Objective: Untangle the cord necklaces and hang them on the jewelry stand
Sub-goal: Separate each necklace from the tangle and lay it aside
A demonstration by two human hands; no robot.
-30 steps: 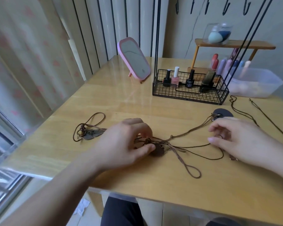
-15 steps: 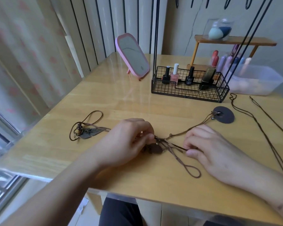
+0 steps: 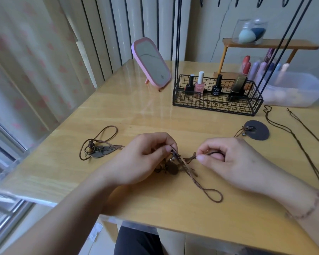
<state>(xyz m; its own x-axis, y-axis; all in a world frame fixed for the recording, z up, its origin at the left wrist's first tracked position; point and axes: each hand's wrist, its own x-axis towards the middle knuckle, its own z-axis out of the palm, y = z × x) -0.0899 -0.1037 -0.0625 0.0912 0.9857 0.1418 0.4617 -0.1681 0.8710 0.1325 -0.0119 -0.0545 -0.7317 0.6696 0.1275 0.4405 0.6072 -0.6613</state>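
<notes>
Knot (image 3: 175,165) on tabletop (image 3: 136,115), well in front of stand (image 3: 217,100). Left hand (image 3: 145,159) pinches cords at knot; right hand (image 3: 226,159) pinches one strand. Risk: pulling apart likely tightens tangle.

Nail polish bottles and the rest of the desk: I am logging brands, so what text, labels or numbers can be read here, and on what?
"OURE..." in white letters on the black nail polish bottle; the last letters and the small print under them are too blurred to read.
Pink nail polish bottle: no legible label.
Other black bottle: no legible label.
Pink mirror: a small mark near its lower edge, too small to read.
Nothing else shows readable text.
</notes>
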